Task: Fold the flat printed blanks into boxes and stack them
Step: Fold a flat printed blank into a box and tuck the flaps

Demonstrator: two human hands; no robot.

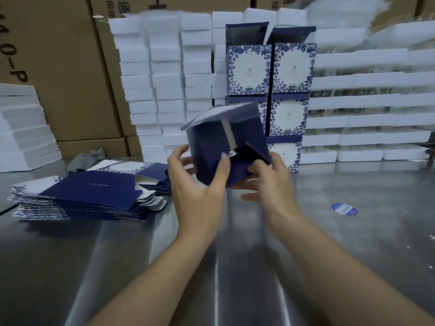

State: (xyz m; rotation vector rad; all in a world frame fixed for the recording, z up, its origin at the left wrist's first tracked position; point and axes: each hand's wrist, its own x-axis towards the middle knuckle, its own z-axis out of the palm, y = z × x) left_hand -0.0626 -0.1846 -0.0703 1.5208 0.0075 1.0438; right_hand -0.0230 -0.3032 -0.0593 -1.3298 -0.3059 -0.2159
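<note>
Below everything, a wide, shiny steel surface (235,267). Behind it on the left, brown cartons (70,67) up to the top edge. In front of those, white foam trays (164,67) in tall columns at centre, in long rows to the right and in a leaning heap at far left. Against the centre foam, finished boxes (270,90) stacked two wide, three high on the right, blue leaf print around white panels, top pair with lids standing open. Left on the surface, a thick pile of flat blanks (89,194), dark blue face up, white tabs at the right edge, with a lower pile just behind. At centre, held above the surface in front of the stacked boxes, a half-folded box (211,149), tilted and blurred, flaps loose at the near end. Left hand (197,191) gripping it from the left, thumb laid on the blue side, fingers curled round the far wall. Right hand (270,182) cupped under the right corner, fingers curled, thumb and forefinger pinching a dark flap. Behind the blanks, a crumpled grey cloth (91,156). Right of the hands, a small round blue sticker (344,209) on the surface.
</note>
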